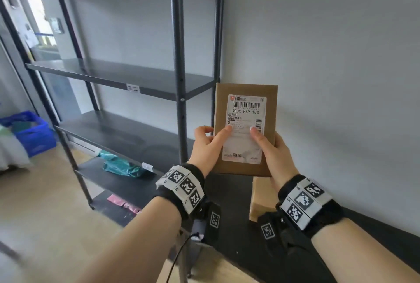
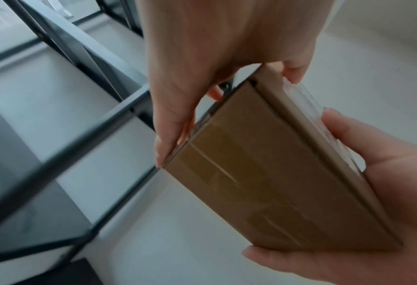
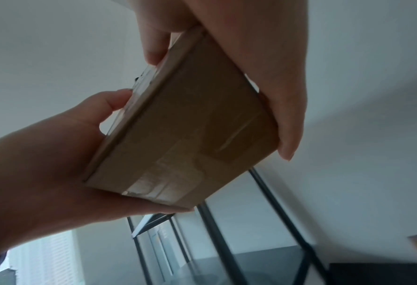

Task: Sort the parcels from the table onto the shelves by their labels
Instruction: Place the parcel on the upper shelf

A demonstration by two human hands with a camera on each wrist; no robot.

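Observation:
I hold a flat brown cardboard parcel (image 1: 245,91) upright in front of me, its white shipping label (image 1: 246,110) facing the head camera. My left hand (image 1: 210,143) grips its left edge with the thumb on the label. My right hand (image 1: 270,149) grips the right edge the same way. The left wrist view shows the parcel's taped underside (image 2: 263,173) between my left hand (image 2: 202,67) and right hand (image 2: 385,183). Seen from the right wrist, the parcel (image 3: 185,135) lies between my right hand (image 3: 263,57) and left hand (image 3: 44,164).
A dark metal shelf unit (image 1: 177,55) stands to the left, with small white tags (image 1: 133,88) on its shelf edges. A teal bag (image 1: 120,165) lies on a low shelf and pink parcels (image 1: 123,203) on the lowest. Another cardboard box (image 1: 259,203) sits on the black table (image 1: 229,194). A blue bin (image 1: 31,130) stands far left.

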